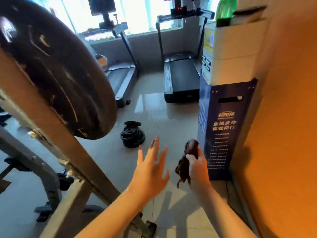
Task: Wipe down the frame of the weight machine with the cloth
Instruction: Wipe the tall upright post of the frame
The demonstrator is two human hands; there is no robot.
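The weight machine's grey metal frame [51, 121] slants from upper left down to the floor at lower centre, with a big black weight plate [56, 66] mounted on it. My right hand [197, 164] grips a dark, crumpled cloth [186, 162] in the air, well to the right of the frame. My left hand [151, 167] hovers with fingers spread and holds nothing, just right of the frame's slanted bar and apart from it.
A stack of small black weight plates [133, 134] lies on the tiled floor ahead. Two treadmills [181, 79] stand at the back by the window. A blue kiosk [223, 127] and an orange wall [283, 117] close in the right side.
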